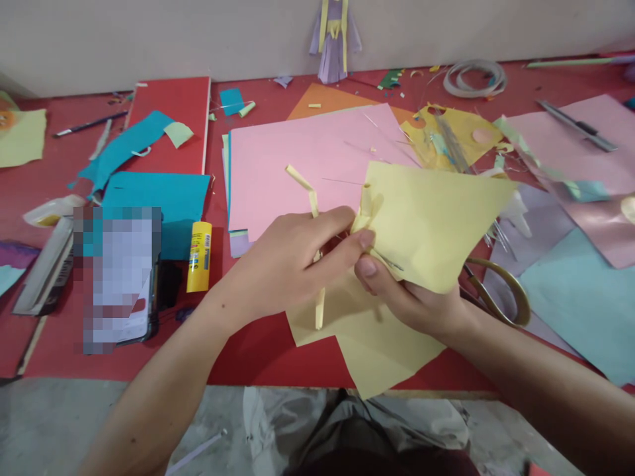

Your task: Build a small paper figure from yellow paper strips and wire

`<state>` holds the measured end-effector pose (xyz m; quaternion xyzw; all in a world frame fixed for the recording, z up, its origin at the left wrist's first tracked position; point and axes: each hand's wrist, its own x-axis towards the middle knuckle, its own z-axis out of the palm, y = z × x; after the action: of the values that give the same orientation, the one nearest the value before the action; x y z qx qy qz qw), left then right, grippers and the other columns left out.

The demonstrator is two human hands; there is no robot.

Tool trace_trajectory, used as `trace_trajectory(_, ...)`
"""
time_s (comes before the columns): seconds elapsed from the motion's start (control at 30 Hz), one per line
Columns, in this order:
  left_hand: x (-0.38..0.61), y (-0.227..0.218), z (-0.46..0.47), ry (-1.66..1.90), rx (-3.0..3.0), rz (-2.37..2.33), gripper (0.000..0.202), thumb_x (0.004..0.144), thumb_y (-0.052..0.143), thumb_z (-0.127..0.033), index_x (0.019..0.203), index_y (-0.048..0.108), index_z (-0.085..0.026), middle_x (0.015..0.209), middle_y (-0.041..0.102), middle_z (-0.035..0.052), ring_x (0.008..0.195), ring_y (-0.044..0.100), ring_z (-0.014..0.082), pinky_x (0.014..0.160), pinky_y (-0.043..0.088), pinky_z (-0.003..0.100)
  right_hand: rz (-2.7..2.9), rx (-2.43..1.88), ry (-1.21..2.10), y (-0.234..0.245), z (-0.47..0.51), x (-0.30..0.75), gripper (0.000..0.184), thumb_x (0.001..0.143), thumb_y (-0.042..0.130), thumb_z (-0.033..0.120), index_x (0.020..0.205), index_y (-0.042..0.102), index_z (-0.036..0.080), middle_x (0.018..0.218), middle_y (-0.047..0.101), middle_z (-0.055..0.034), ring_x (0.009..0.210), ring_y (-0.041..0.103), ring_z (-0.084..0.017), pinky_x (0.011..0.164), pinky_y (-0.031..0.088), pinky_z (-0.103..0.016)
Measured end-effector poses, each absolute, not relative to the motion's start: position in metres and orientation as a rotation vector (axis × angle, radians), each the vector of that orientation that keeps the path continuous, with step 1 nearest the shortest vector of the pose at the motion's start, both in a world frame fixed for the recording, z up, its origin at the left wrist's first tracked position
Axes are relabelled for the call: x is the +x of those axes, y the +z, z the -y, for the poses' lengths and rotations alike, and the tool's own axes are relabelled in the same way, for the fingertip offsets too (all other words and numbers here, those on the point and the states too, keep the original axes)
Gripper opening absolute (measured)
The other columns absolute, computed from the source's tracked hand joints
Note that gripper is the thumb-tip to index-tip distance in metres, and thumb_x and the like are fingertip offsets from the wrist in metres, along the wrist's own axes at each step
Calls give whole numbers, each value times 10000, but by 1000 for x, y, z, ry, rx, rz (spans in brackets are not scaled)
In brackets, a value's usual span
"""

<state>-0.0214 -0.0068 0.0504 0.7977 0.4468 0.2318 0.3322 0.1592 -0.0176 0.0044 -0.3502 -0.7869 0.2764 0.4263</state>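
My left hand (302, 261) is closed, thumb and finger pinching small rolled yellow paper pieces (366, 205) at the edge of a pale yellow paper sheet (421, 218). Thin rolled yellow paper tubes (320, 307), which look joined end to end, stick out above and below this hand. A fine wire-like line (342, 180) runs left from the rolled pieces. My right hand (411, 301) is closed on the lower left edge of the yellow sheet, its thumb close to the left fingertips. What lies between the fingertips is partly hidden.
Pink sheets (292, 158) lie behind my hands, more yellow paper (387, 350) below them. A glue stick (199, 258) and phone (122, 277) are left. Scissors (516, 297) and a craft knife (578, 125) are right. A purple paper figure (333, 46) leans on the wall.
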Motion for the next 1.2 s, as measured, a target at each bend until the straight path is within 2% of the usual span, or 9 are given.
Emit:
trace_trajectory(0.23, -22, 49, 5, 598, 2103, -1159, 343, 974, 454, -379, 684, 383, -208, 543, 365, -54, 472, 374, 92, 456, 272, 257, 2010, -868, 692, 6, 17, 159, 174, 905, 561, 226, 1034, 668, 273, 1070, 746, -34, 1061, 691, -226, 962, 567, -346)
trace_trajectory(0.33, -23, 49, 4, 573, 2102, -1167, 340, 977, 447, -377, 689, 387, -206, 547, 377, -54, 479, 379, 91, 458, 274, 253, 2021, -877, 715, 6, 17, 159, 185, 907, 561, 233, 1063, 657, 263, 1041, 751, -38, 1038, 699, -219, 929, 580, -323)
trace_trajectory(0.43, -24, 49, 4, 550, 2100, -1171, 341, 979, 439, -386, 695, 392, -204, 554, 384, -54, 483, 377, 89, 465, 272, 251, 2014, -878, 730, 5, 17, 158, 201, 903, 572, 227, 1090, 643, 247, 1114, 732, -52, 1057, 691, -215, 924, 579, -306)
trace_trajectory(0.63, -25, 49, 4, 501, 2090, -1178, 336, 989, 414, -392, 711, 393, -204, 572, 383, -51, 496, 360, 90, 461, 264, 247, 2024, -835, 699, 5, 17, 158, 145, 900, 575, 199, 996, 665, 260, 878, 769, -19, 1012, 709, -208, 978, 547, -323)
trace_trajectory(0.8, -27, 49, 4, 476, 2106, -1168, 339, 991, 404, -410, 721, 413, -205, 578, 412, -46, 497, 374, 95, 469, 266, 254, 2046, -867, 700, 5, 16, 157, 125, 910, 561, 247, 977, 666, 261, 896, 769, -31, 1019, 706, -214, 922, 579, -319)
trace_trajectory(0.97, -27, 48, 3, 478, 2145, -1164, 355, 989, 408, -414, 701, 396, -209, 566, 427, -43, 493, 390, 103, 473, 266, 264, 2055, -874, 671, 6, 15, 157, 122, 908, 558, 253, 964, 665, 270, 817, 767, -27, 938, 729, -225, 876, 598, -331)
trace_trajectory(1.13, -28, 47, 3, 457, 2200, -1168, 362, 998, 380, -422, 705, 414, -213, 569, 458, -32, 503, 412, 116, 471, 272, 275, 2057, -861, 688, 7, 15, 157, 150, 903, 562, 232, 1015, 655, 265, 1004, 759, -41, 1026, 704, -221, 908, 581, -320)
trace_trajectory(1.2, -28, 48, 3, 435, 2221, -1177, 367, 1001, 367, -433, 710, 416, -213, 568, 466, -30, 507, 424, 120, 473, 274, 275, 2059, -870, 707, 6, 16, 158, 154, 904, 562, 235, 1031, 646, 255, 1040, 751, -46, 1001, 711, -212, 875, 590, -302)
